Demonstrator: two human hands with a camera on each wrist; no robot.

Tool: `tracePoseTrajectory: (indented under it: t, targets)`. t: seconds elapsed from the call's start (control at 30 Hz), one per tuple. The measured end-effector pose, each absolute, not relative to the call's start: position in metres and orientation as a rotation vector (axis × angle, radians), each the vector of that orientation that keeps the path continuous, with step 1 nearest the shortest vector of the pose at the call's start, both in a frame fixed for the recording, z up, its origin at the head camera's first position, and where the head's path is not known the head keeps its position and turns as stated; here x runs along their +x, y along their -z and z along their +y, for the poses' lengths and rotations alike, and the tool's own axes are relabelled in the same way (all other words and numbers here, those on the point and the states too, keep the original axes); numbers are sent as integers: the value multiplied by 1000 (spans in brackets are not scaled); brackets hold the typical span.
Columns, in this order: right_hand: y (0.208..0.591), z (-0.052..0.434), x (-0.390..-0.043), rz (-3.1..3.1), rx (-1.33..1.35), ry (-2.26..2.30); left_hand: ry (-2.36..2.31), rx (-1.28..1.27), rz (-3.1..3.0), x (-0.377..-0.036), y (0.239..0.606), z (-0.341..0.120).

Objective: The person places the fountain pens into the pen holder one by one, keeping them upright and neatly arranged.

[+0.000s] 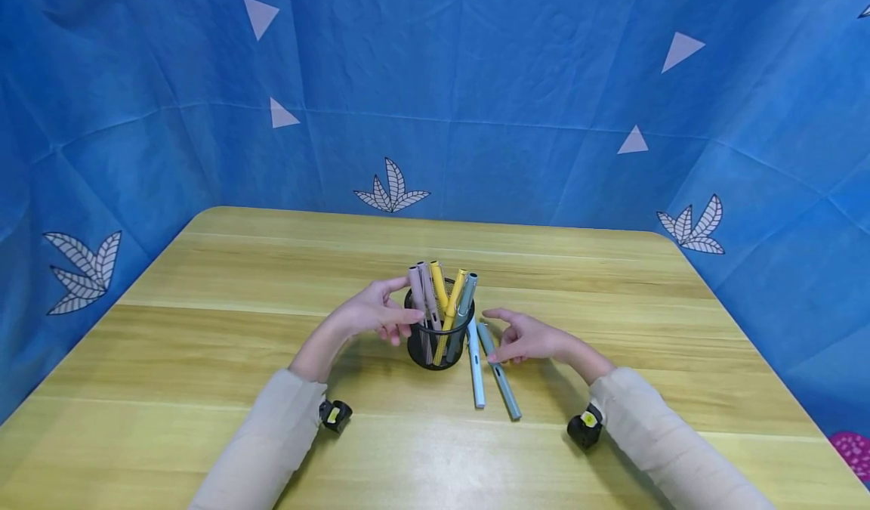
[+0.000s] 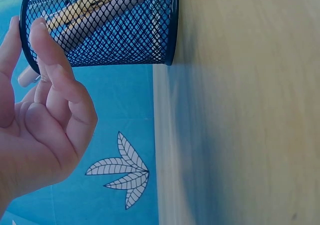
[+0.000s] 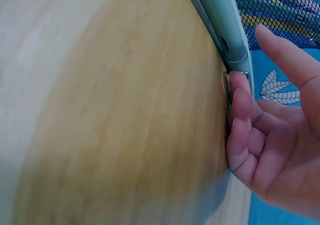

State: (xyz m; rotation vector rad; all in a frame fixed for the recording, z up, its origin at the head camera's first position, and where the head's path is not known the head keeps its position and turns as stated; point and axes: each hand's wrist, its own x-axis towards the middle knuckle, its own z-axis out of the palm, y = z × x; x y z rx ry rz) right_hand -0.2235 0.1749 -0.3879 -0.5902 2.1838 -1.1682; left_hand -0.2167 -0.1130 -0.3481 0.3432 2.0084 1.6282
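A black mesh pen cup stands upright, holding purple pens, yellow pens and a grey-green pen. At its left side, my left hand has thumb and forefinger spread at the rim beside the purple pens. The left wrist view shows fingertips against the cup edge. To the right of the cup, my right hand has one finger extended and the others bent. Fingertips touch or nearly touch a green pen lying on the table. A light blue pen lies alongside.
The wooden table has rounded far corners. Behind it hangs a blue cloth with leaf and triangle prints. Small black devices are strapped at both sleeve cuffs.
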Motion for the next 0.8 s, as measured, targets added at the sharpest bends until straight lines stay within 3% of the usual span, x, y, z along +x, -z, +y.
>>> tracePoseTrajectory:
  t: [0.8]
  targets:
    - [387, 167, -222, 2255, -611, 1088, -1638, 354, 1986, -218, 351, -114]
